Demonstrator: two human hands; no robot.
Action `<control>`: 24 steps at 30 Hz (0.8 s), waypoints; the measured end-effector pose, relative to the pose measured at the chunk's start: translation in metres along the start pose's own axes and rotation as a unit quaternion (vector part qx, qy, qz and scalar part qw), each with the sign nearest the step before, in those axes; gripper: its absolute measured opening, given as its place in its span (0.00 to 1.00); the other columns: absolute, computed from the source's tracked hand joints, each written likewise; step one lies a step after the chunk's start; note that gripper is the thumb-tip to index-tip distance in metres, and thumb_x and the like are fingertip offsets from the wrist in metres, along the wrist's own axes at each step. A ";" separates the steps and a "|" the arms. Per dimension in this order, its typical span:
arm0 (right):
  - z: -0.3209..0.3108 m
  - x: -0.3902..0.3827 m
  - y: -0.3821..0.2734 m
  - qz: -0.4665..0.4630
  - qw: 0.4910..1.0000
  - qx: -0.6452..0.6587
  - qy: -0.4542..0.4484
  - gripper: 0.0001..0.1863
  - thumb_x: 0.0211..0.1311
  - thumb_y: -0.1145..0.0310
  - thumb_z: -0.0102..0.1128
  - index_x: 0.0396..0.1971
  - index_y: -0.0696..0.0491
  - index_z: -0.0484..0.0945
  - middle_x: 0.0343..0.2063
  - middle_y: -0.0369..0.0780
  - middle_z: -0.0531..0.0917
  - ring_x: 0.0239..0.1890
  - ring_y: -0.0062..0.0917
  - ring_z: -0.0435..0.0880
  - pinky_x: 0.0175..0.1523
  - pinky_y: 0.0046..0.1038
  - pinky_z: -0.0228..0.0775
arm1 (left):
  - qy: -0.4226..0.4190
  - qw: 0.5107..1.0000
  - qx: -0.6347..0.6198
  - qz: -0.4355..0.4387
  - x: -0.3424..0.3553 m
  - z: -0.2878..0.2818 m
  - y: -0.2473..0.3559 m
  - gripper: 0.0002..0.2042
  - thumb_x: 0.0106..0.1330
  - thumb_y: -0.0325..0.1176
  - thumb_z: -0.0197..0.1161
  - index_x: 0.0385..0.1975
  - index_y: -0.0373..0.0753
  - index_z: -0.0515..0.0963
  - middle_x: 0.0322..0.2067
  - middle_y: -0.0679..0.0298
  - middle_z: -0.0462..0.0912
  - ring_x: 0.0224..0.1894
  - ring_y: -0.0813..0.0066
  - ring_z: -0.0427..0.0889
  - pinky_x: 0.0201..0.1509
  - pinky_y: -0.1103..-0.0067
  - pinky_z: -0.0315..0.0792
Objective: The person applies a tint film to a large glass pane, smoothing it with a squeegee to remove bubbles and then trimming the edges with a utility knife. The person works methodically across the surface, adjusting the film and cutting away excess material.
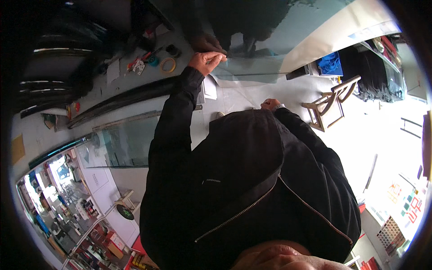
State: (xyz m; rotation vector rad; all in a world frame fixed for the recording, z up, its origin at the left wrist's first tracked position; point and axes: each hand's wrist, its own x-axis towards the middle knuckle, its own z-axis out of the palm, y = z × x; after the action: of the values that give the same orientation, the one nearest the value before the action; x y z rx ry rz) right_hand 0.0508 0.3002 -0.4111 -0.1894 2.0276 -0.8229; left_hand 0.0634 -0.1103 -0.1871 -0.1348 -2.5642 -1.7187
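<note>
My left hand (pixel 206 62) reaches up to a large dark, glossy glass sheet (pixel 256 22) with a see-through lower band, and its fingers are pinched at the surface near that band. What lies between those fingertips is too small to make out. A reflection shows just above them. Left of this hand lie a yellow tape roll (pixel 168 65), a teal roll (pixel 153 61) and red-handled tools (pixel 143 60). My right hand (pixel 270 104) is low beside my body, its fingers curled and partly hidden by my jacket, so whatever it may hold is not visible.
A wooden chair (pixel 339 99) stands to the right, near a blue bundle (pixel 329 64). A long black strip (pixel 112 101) and a clear glass pane (pixel 126 144) are at the left. Cluttered shelves (pixel 67 202) fill the lower left. Colour sample cards (pixel 390 234) are at lower right.
</note>
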 end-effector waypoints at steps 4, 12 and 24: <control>0.002 -0.005 -0.016 -0.011 0.999 -0.048 -0.010 0.19 0.61 0.54 0.69 0.40 0.56 0.87 0.34 0.41 0.91 0.34 0.25 0.89 0.42 0.30 0.80 | -0.003 1.000 0.018 0.001 -0.002 0.003 -0.026 0.13 0.76 0.39 0.61 0.48 0.37 0.86 0.42 0.63 0.92 0.47 0.74 0.90 0.54 0.77 0.82; 0.015 0.022 0.014 -0.033 0.998 0.052 -0.024 0.17 0.61 0.55 0.71 0.38 0.55 0.88 0.30 0.38 0.90 0.30 0.22 0.86 0.37 0.30 0.77 | -0.058 0.996 -0.052 0.050 0.011 -0.015 0.078 0.12 0.79 0.35 0.59 0.53 0.38 0.84 0.49 0.58 0.90 0.51 0.66 0.89 0.59 0.73 0.81; 0.005 0.001 0.007 -0.014 0.999 0.041 0.008 0.15 0.67 0.58 0.68 0.36 0.56 0.86 0.25 0.36 0.87 0.25 0.22 0.83 0.32 0.29 0.75 | -0.045 0.990 0.017 0.134 0.044 0.030 0.105 0.11 0.78 0.31 0.57 0.52 0.39 0.85 0.51 0.61 0.89 0.55 0.67 0.88 0.61 0.74 0.80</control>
State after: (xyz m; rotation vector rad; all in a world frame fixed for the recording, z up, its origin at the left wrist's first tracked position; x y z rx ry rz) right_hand 0.0559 0.3032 -0.4179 -0.1644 2.0049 -0.9260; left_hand 0.0307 -0.0405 -0.0980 -0.5416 -2.4955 -1.6030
